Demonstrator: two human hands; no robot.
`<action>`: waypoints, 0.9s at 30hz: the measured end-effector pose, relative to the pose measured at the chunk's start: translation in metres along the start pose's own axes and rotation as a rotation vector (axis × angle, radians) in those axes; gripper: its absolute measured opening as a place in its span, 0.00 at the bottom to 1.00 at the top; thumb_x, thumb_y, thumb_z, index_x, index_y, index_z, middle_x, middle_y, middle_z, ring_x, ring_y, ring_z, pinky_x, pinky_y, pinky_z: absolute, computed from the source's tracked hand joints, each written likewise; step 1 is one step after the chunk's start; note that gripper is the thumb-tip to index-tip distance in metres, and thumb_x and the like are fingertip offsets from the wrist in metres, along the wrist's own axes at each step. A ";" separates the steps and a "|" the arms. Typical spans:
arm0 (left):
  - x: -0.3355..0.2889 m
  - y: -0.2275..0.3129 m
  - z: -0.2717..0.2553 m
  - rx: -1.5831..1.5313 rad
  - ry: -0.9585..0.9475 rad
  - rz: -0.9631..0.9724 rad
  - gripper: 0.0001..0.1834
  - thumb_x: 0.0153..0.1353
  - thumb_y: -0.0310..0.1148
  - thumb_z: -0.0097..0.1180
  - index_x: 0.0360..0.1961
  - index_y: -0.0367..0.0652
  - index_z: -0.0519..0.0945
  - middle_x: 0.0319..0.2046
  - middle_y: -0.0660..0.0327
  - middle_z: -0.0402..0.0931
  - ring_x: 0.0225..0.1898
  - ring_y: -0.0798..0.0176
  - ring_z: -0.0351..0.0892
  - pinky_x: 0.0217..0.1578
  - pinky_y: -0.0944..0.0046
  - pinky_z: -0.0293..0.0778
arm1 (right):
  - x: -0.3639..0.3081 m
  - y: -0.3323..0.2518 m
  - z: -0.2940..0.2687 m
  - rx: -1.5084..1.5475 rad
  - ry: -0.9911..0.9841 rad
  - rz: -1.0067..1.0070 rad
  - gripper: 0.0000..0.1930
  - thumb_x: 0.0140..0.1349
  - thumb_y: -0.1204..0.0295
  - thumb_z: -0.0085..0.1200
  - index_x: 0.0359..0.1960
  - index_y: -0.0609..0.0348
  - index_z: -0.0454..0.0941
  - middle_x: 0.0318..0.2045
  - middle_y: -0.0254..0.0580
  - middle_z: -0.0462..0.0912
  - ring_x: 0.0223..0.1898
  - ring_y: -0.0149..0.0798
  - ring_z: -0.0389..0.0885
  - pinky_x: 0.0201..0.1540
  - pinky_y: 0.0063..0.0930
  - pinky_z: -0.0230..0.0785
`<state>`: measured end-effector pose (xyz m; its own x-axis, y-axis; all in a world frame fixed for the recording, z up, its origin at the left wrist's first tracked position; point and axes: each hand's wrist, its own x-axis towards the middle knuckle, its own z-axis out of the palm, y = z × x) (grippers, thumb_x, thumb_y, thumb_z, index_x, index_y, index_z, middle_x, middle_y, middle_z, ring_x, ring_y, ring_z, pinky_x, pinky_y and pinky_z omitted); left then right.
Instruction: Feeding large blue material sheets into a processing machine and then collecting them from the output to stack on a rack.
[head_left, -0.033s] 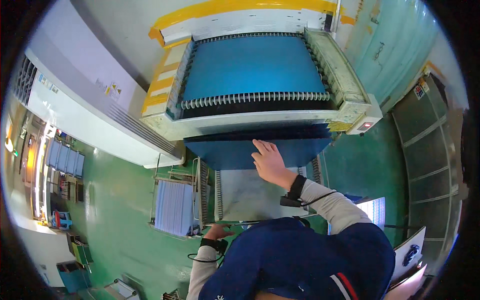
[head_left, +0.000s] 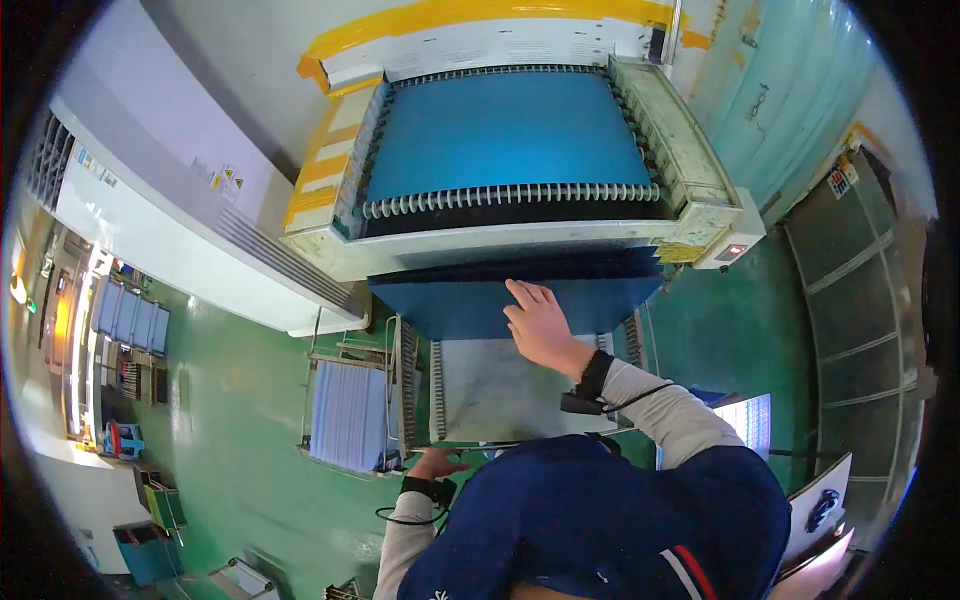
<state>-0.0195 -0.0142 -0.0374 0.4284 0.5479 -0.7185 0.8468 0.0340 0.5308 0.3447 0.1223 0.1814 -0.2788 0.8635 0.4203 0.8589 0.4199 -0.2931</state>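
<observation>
A stack of dark blue panels [head_left: 440, 305] leans on edge in front of the conveyor machine. My right hand [head_left: 545, 325] rests against the nearest panel's face near its top edge, its fingers loosely stretched out and not wrapped round it. Below those panels is a rack [head_left: 500, 395] with a pale flat base and slotted sides. Down at the rack's near left corner, my left hand [head_left: 436, 464] is on its front rail, fingers curled at the bar and thumb out to the side; the fingertips are partly hidden. Both wrists wear black bands with cords.
One bright blue panel [head_left: 510, 135] lies on the rollers of the conveyor machine [head_left: 480, 240]. Left of my rack stands another rack holding several pale blue panels [head_left: 347, 415]. A large white cabinet [head_left: 200, 240] flanks the left; grey metal panelling [head_left: 855, 340] stands at the right.
</observation>
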 end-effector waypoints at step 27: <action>-0.007 0.014 -0.003 0.098 0.056 0.028 0.41 0.42 0.63 0.62 0.53 0.46 0.76 0.49 0.48 0.75 0.52 0.46 0.74 0.55 0.55 0.66 | 0.053 0.045 0.041 -0.089 -0.438 0.209 0.05 0.45 0.71 0.55 0.21 0.59 0.78 0.23 0.51 0.80 0.32 0.54 0.80 0.34 0.46 0.72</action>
<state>-0.0113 -0.0153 -0.0239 0.4358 0.5937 -0.6764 0.8628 -0.0618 0.5017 0.3507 0.1984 0.1552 -0.2348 0.9710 -0.0458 0.9438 0.2164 -0.2497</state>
